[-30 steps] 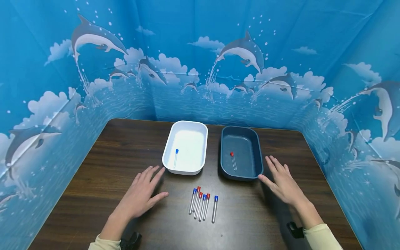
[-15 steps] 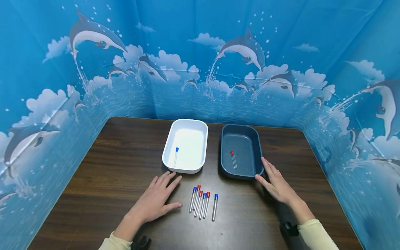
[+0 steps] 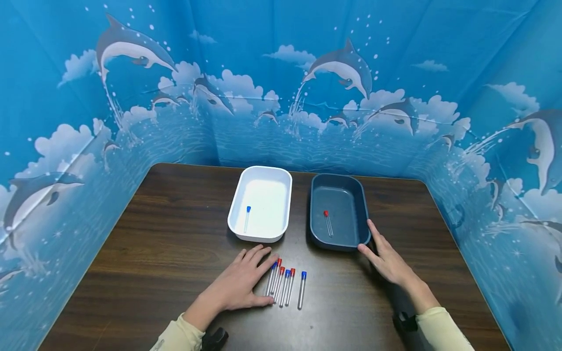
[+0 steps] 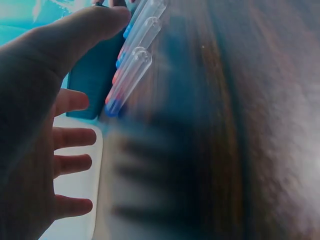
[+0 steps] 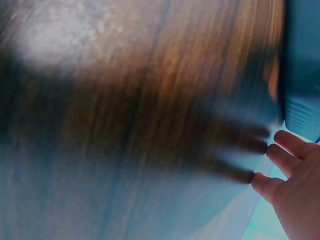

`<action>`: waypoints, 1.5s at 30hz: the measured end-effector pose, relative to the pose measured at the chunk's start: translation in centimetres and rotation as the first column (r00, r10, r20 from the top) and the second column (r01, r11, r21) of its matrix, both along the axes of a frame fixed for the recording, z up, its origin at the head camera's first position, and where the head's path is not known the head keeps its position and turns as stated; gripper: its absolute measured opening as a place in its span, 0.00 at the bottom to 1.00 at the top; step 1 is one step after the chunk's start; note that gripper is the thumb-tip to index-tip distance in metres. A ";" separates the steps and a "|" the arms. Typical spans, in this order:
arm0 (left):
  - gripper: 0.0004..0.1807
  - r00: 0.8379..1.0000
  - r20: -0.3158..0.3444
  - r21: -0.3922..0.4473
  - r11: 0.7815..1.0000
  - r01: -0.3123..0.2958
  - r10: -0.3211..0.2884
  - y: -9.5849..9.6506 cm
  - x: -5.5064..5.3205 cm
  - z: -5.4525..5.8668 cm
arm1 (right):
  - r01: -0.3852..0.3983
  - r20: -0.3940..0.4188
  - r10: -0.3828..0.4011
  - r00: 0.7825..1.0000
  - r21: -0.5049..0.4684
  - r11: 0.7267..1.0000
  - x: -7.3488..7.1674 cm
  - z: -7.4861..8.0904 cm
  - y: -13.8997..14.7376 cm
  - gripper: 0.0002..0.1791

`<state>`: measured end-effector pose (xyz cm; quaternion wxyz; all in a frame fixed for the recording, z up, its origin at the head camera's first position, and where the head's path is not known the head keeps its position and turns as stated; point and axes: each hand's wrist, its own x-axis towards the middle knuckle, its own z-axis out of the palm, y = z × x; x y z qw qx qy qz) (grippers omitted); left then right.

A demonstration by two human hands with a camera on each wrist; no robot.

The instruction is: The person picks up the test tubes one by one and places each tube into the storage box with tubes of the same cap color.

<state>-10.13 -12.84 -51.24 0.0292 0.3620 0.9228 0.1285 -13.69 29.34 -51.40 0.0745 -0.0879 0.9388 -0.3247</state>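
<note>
In the head view my left hand (image 3: 240,282) reaches over the table with fingers spread, its index finger and thumb overlapping the left side of a row of test tubes (image 3: 282,290). These are clear with red or blue caps. The left wrist view shows a blue-capped tube (image 4: 129,82) in front of the thumb and fingertips, nothing between them. One blue-capped tube (image 3: 303,291) lies slightly apart on the right. My right hand (image 3: 391,261) rests at the near right corner of a dark blue tray (image 3: 338,246), fingers extended along its side and thumb at the rim.
A white tray (image 3: 260,238) stands left of the dark one, with a blue-capped tube (image 3: 247,219) in it. Inside the dark tray lies a red-capped tube (image 3: 328,224). A dolphin-printed curtain (image 3: 272,97) surrounds the brown wooden table (image 3: 167,229).
My left hand has moved right, from beside the white tray to the tubes. My right hand has come slightly left onto the dark tray's corner and stays there. The tubes look unmoved.
</note>
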 end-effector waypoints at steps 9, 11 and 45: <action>0.52 1.000 -0.009 -0.072 0.997 0.015 -0.016 1.2 -0.9 0.2 | 0.005 0.015 -0.005 1.000 0.001 1.000 -0.2 -0.1 0.2 0.44; 0.53 1.000 0.003 -0.086 0.996 0.016 -0.015 1.4 -1.0 0.3 | 0.004 0.013 -0.004 1.000 0.001 1.000 -0.2 -0.1 0.2 0.44; 0.52 1.000 -0.009 -0.059 0.998 -0.018 0.017 2.1 -1.5 0.5 | 0.001 0.004 -0.001 1.000 -0.007 1.000 -0.1 -0.3 0.3 0.43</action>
